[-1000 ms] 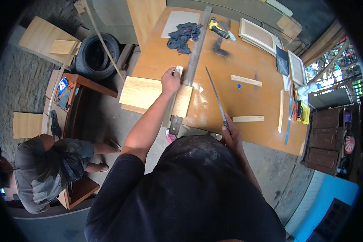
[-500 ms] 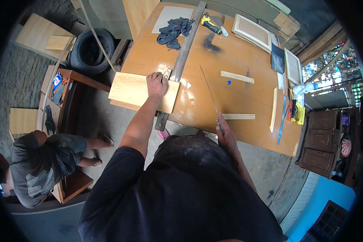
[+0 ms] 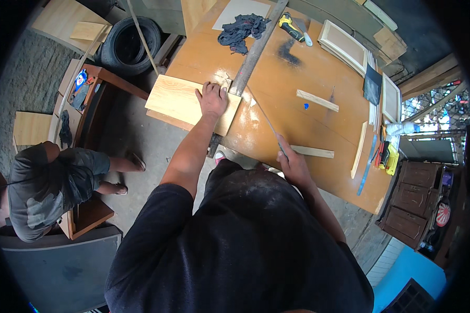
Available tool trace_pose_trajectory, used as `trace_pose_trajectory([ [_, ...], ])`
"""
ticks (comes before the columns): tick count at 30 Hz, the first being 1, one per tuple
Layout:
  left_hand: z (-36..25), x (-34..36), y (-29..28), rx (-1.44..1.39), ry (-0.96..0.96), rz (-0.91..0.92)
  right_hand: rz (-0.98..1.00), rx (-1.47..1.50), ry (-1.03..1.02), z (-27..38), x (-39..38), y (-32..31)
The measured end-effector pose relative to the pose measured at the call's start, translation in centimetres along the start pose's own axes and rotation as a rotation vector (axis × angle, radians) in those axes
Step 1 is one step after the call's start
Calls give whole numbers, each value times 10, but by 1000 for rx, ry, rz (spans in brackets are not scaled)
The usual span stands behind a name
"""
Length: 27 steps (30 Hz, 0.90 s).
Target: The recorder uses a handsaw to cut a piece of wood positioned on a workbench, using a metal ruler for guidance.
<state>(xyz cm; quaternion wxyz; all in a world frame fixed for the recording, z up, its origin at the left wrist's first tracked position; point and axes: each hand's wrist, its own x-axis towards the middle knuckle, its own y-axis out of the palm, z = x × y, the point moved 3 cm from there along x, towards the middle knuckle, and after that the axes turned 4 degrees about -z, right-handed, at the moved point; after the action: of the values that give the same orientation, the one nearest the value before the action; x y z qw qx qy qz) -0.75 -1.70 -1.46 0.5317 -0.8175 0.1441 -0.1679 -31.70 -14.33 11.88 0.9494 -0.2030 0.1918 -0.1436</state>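
Left hand (image 3: pixel 212 99) pressed flat, fingers spread, on pale rectangular wooden board (image 3: pixel 192 103) overhanging orange-brown worktable (image 3: pixel 297 78); right hand (image 3: pixel 293 163) closed round thin metal blade (image 3: pixel 269 125); board probably stiff, light; best gripped by long edges.

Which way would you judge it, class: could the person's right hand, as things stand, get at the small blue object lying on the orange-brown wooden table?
Probably yes. The right hand holds a thin metal strip, but bare table lies between it and the small blue object.
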Motion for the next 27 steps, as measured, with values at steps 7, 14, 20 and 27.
trace_pose_trajectory([
  [7,-4,-1,-5,-25,73,17,-146,-276,-166,-3,29,45],
  [14,-11,0,-8,-81,123,23,-282,-302,-216,7,35,90],
  [20,-10,5,-7,-38,174,-3,-403,-297,-147,17,29,106],
  [27,-11,3,-12,-89,165,44,-359,-278,-121,5,33,113],
])
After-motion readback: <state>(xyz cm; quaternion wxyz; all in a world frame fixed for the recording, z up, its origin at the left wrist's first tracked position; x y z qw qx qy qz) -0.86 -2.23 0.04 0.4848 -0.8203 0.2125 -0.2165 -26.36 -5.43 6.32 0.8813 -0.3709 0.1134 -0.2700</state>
